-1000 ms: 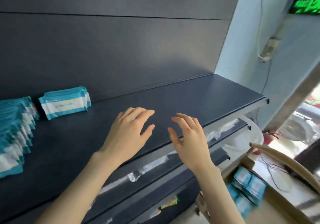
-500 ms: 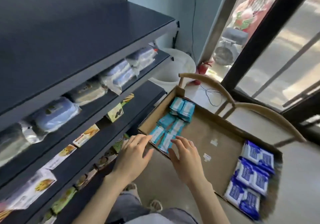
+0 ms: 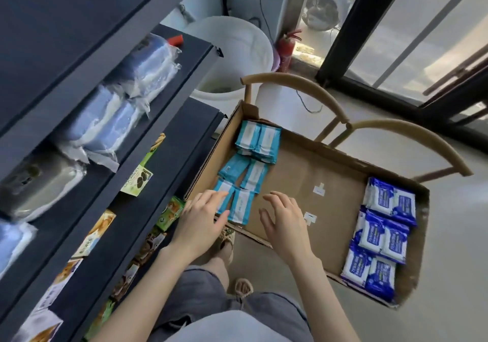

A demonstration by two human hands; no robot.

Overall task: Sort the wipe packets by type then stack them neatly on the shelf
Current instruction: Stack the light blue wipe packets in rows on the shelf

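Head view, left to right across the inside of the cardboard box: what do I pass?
teal-and-white wipe packets → white sticker on the bare box floor → dark blue wipe packets

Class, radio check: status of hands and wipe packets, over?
Left hand open over nearest teal packets in cardboard box. Right hand open beside it, holding nothing. Dark blue packets apart, right end. Path clear.

Teal-and-white packets (image 3: 248,180), dark-blue-and-white packets (image 3: 380,238), brown box (image 3: 303,167).
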